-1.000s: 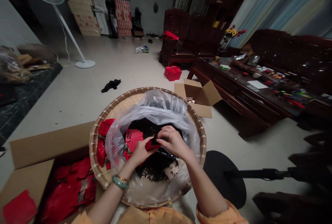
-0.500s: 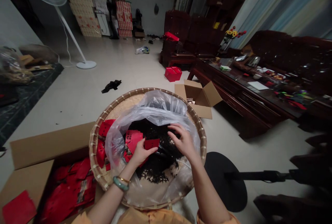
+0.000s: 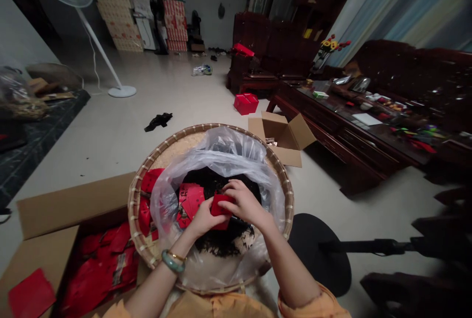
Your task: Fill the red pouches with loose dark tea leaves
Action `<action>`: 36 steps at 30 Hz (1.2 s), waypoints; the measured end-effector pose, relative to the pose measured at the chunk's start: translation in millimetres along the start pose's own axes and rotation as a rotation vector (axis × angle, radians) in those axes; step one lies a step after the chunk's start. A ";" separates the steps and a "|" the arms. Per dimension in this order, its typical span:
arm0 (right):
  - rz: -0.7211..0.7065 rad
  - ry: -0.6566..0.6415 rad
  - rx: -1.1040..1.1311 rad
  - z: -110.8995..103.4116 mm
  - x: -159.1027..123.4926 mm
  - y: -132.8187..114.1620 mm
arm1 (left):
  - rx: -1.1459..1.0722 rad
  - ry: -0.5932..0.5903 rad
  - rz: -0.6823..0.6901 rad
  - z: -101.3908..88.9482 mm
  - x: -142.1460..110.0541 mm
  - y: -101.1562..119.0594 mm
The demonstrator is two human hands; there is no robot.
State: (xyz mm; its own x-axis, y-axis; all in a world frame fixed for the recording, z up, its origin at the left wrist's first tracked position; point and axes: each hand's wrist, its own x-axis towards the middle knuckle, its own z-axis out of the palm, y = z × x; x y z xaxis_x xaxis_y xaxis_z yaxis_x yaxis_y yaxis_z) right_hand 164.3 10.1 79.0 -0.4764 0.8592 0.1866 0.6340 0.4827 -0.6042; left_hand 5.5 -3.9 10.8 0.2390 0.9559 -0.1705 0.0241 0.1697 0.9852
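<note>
My left hand (image 3: pixel 207 217) grips a small red packet (image 3: pixel 218 204) over the middle of a round woven basket (image 3: pixel 133 195). My right hand (image 3: pixel 243 201) has its fingers on the upper right side of the same packet; its fingertips are partly hidden. Beneath the hands, an open clear plastic bag (image 3: pixel 162 200) holds dark, shredded-looking dry material (image 3: pixel 217 246). Several flat red packets (image 3: pixel 190 199) lie on that material, left of my hands. More red packets (image 3: pixel 144 212) sit between the bag and the basket's left rim.
At lower left an open cardboard box (image 3: pixel 44 244) holds many red packets. Beyond the basket stands another open box (image 3: pixel 295 143), with a red box (image 3: pixel 246 103) behind it. A black round stand base (image 3: pixel 320 254) lies to the right, near a dark wooden table (image 3: pixel 332 116).
My right hand has moved left and down onto the red packet, from open and apart beside it. The packet has shifted slightly right and now looks tilted.
</note>
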 end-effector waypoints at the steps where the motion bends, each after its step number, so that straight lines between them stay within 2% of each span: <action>1: 0.041 0.055 0.079 0.8 -1.0 1.4 | -0.031 -0.013 -0.022 0.0 -0.8 0.6; 4: 0.246 0.206 0.347 8.2 -4.1 9.2 | -0.163 -0.049 -0.088 1.3 -3.7 4.1; 6: 0.370 0.220 0.491 15.4 -5.2 15.8 | -0.278 -0.081 -0.153 3.1 -5.1 7.4; 8: 0.432 0.205 0.576 21.6 -5.0 21.6 | -0.377 -0.096 -0.217 5.0 -5.2 10.6; 12: 0.436 0.197 0.590 27.0 -1.7 29.3 | -0.430 0.018 -0.204 6.7 -2.0 14.3; 14: 0.423 0.184 0.586 27.9 0.3 32.0 | -0.428 0.039 -0.221 5.9 -0.5 14.6; 17: 0.400 0.179 0.585 30.6 2.9 34.3 | -0.458 0.021 -0.270 4.1 -0.3 13.6; 21: 0.423 0.146 0.594 37.0 7.0 34.8 | -0.486 -0.092 -0.333 3.8 -1.2 8.8; 24: 0.471 0.191 0.617 42.2 8.8 40.8 | -0.484 -0.067 -0.373 2.8 0.6 3.9; 26: 0.480 0.285 0.559 46.9 5.7 48.3 | -0.499 -0.015 -0.367 -0.7 3.0 1.9; 28: 0.450 0.302 0.390 54.5 -2.6 54.9 | -0.517 0.028 -0.349 -6.4 5.5 1.3; 29: 0.419 0.262 0.264 59.7 -8.2 56.7 | -0.525 0.043 -0.337 -9.6 6.5 1.4; 32: 0.372 0.007 -0.134 79.2 -25.9 53.6 | -0.535 0.063 -0.306 -17.2 8.4 1.5; 34: 0.396 -0.071 -0.309 90.8 -33.3 47.9 | -0.526 0.060 -0.291 -19.5 8.7 0.8; 36: 0.408 -0.091 -0.362 96.9 -35.6 44.8 | -0.514 0.051 -0.279 -20.4 8.3 -0.4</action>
State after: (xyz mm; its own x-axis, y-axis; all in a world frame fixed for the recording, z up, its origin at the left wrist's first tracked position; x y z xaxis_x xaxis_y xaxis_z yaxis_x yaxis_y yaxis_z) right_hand 150.7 -15.3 -29.7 -0.1886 0.9784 -0.0846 0.9395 0.1546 -0.3057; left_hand -12.4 8.9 8.5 0.2437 0.8665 -0.4356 -0.3979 0.4989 0.7699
